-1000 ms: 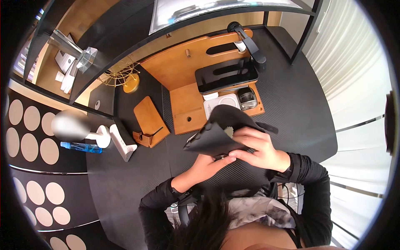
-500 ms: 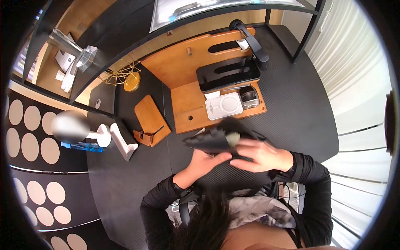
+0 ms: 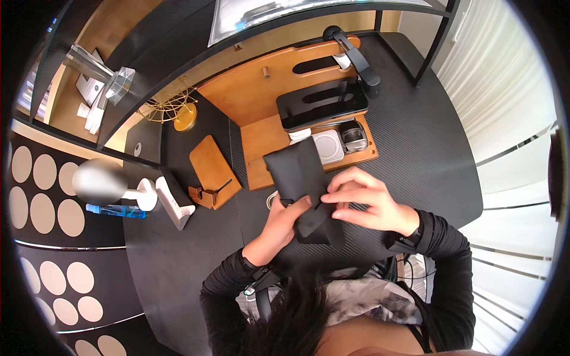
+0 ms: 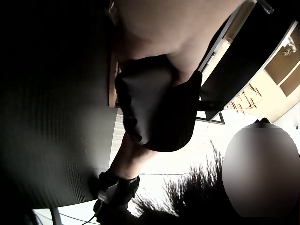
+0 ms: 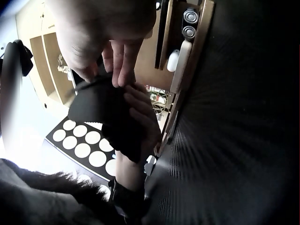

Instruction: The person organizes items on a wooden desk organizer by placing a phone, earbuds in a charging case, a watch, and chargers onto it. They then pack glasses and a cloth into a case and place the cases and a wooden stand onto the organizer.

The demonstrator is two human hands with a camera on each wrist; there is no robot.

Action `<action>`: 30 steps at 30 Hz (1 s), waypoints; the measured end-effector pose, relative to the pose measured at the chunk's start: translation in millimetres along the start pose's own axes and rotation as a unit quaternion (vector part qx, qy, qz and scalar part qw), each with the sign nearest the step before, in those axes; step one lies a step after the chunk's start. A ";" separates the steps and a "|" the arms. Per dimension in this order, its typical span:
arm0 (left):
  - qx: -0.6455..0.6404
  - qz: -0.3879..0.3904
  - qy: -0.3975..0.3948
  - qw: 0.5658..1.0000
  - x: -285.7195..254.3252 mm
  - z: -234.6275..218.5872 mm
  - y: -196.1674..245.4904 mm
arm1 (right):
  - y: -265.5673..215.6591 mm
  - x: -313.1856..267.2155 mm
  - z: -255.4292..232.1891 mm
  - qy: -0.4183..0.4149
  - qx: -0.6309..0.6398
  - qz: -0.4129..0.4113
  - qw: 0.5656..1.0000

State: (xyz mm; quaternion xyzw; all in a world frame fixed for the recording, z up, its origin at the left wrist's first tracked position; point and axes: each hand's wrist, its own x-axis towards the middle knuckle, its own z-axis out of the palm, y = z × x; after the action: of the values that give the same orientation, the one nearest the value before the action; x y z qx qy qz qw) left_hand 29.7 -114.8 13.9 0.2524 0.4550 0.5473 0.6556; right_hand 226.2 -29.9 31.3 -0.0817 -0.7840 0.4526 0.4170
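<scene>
A soft black pouch point(image 3: 297, 172) hangs over the desk in front of the wooden organizer, its flat face toward the head camera. My left hand point(image 3: 278, 228) grips its lower left side, thumb across the front and the other fingers behind. With bent fingers, my right hand point(image 3: 368, 202) pinches the right edge of the pouch. In the right wrist view the dark pouch point(image 5: 101, 105) lies between both hands, with the left hand's fingers point(image 5: 143, 112) wrapped around its side. A small white loop point(image 3: 271, 200) shows beside the left hand.
Behind the pouch stands the wooden organizer point(image 3: 255, 172), bearing a black phone-like slab point(image 3: 323, 104), a white charger point(image 3: 328, 147) and a watch point(image 3: 354, 136). A wooden stand point(image 3: 214, 166), a white device point(image 3: 174, 204) and a blue bottle point(image 3: 119, 211) are to the left.
The pouch, earlier held gaping with something pale inside, has turned so a flat face shows. My right hand has moved from its opening to its right edge.
</scene>
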 end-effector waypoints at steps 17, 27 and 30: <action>0.206 0.022 -0.183 0.961 -3.1 2.1 4.6 | 3.6 -0.7 -0.5 -0.003 -0.039 0.155 0.987; 0.380 0.065 -0.143 0.912 -3.3 5.2 26.1 | 7.0 -5.0 -0.5 -0.016 -0.053 0.112 0.992; 0.436 0.094 -0.125 0.886 -3.8 -8.3 41.7 | 3.8 -3.7 1.4 -0.001 -0.003 0.103 0.995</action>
State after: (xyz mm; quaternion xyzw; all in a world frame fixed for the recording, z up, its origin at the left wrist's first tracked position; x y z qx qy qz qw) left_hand 2.1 -108.4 45.9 0.6204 0.5362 0.3172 0.4764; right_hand 226.5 -30.5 25.8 -0.1624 -0.7729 0.4910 0.3676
